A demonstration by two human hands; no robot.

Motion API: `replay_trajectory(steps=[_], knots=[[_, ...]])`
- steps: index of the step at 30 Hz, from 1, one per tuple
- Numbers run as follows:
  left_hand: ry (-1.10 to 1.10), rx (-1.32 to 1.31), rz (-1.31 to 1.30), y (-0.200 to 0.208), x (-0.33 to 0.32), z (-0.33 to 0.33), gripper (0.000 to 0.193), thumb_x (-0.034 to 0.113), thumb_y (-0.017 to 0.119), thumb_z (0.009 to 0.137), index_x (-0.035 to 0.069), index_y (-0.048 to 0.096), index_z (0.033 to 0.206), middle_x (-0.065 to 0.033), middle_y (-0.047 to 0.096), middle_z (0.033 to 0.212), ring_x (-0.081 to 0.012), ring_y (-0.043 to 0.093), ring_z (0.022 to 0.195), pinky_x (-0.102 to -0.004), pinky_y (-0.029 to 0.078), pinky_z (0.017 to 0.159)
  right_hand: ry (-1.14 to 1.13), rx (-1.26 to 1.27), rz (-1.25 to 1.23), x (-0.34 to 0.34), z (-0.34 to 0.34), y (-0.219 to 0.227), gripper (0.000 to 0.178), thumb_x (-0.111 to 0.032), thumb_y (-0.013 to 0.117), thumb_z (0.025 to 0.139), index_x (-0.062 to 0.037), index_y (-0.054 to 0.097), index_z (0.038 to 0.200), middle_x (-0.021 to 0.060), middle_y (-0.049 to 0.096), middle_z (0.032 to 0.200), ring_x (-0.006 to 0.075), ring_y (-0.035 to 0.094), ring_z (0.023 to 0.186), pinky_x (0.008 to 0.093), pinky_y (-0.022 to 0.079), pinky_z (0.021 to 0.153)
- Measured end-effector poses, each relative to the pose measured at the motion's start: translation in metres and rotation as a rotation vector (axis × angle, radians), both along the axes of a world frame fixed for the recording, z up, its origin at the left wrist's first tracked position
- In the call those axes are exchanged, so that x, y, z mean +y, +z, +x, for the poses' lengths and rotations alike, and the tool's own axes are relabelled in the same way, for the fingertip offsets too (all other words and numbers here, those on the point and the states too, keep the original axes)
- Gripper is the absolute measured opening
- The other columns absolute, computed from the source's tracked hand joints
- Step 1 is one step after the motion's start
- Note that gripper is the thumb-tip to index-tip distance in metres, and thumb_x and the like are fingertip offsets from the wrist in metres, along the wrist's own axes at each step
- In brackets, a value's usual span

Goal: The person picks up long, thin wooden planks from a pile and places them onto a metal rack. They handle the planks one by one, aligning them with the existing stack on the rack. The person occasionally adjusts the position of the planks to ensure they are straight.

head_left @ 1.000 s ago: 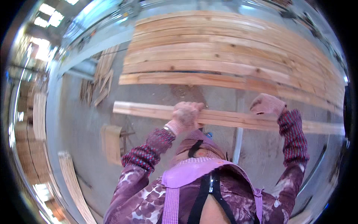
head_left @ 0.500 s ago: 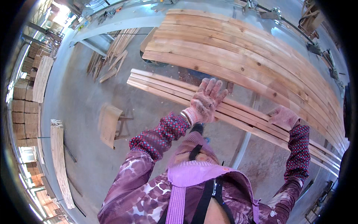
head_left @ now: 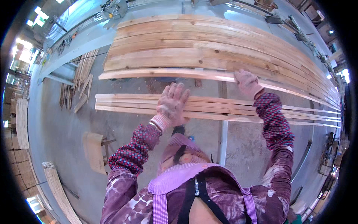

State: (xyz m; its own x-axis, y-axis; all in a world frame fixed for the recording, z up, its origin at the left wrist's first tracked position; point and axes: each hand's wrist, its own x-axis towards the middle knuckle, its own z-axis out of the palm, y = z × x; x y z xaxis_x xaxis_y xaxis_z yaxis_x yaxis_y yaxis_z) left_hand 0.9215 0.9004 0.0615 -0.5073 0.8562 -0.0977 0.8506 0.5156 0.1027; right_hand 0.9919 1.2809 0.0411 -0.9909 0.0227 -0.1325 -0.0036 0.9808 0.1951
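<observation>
My left hand (head_left: 171, 103), in a stained knit glove, lies across a bundle of narrow wooden boards (head_left: 212, 106). Its fingers stretch over the far side while the thumb shows at the near edge, so the bundle sits in its grasp. Farther away and to the right, my right hand (head_left: 247, 83), gloved too, has its fingers closed on the front plank (head_left: 167, 73) of a wide row of planks (head_left: 175, 41). That plank's pale near face is turned up toward me, and it stands slightly apart from the others at the left end.
A pale metal frame (head_left: 82, 48) runs along the far left, with loose wood strips (head_left: 85, 72) on the floor below. A small wooden stand (head_left: 95, 151) is at left, near a long bundle of strips (head_left: 59, 190). Metal machinery (head_left: 274, 19) lines the far right.
My right hand has left the near bundle and moved up to the front plank of the row, which has tipped. My left hand stays on the bundle. The whole view has turned.
</observation>
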Motion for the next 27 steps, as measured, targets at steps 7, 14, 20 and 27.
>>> replay_trajectory(steps=[7, 14, 20, 27], knots=[[-0.040, 0.028, -0.103, 0.011, 0.009, -0.007, 0.120, 0.067, 0.078, 0.061, 0.004, 0.032, 0.152, -0.0208, 0.039, 0.150, -0.0369, 0.040, 0.136, -0.0494, 0.022, 0.118, -0.290, -0.437, -0.596, 0.011, 0.019, 0.050, 0.041, -0.043, 0.072, 0.085, -0.0040, 0.076, 0.095, 0.0187, 0.074, 0.099, 0.0259, 0.070, 0.094, 0.0385, 0.053, 0.086], [-0.075, -0.092, -0.205, 0.021, 0.014, -0.016, 0.116, 0.068, 0.073, 0.067, 0.002, 0.032, 0.153, -0.0187, 0.042, 0.148, -0.0322, 0.043, 0.135, -0.0443, 0.025, 0.116, -0.188, 0.243, 0.317, -0.004, -0.058, -0.033, 0.053, -0.029, 0.069, 0.079, -0.0081, 0.059, 0.127, 0.0122, 0.065, 0.114, 0.0303, 0.065, 0.104, 0.0441, 0.055, 0.082], [-0.089, 0.027, 0.049, 0.002, 0.001, -0.011, 0.123, 0.067, 0.079, 0.060, 0.004, 0.030, 0.153, -0.0270, 0.026, 0.157, -0.0457, 0.024, 0.145, -0.0551, 0.014, 0.121, -0.121, -0.216, -0.092, 0.007, -0.050, 0.014, 0.036, -0.031, 0.068, 0.083, -0.0070, 0.070, 0.111, 0.0114, 0.070, 0.103, 0.0292, 0.066, 0.102, 0.0442, 0.053, 0.084], [-0.040, -0.017, -0.171, 0.012, 0.008, -0.010, 0.123, 0.072, 0.074, 0.064, 0.004, 0.027, 0.156, -0.0282, 0.023, 0.159, -0.0473, 0.017, 0.148, -0.0596, 0.008, 0.121, -0.223, -0.429, -0.639, 0.003, -0.015, 0.049, 0.047, -0.052, 0.069, 0.084, -0.0094, 0.076, 0.102, 0.0164, 0.073, 0.107, 0.0304, 0.068, 0.100, 0.0419, 0.051, 0.091]])
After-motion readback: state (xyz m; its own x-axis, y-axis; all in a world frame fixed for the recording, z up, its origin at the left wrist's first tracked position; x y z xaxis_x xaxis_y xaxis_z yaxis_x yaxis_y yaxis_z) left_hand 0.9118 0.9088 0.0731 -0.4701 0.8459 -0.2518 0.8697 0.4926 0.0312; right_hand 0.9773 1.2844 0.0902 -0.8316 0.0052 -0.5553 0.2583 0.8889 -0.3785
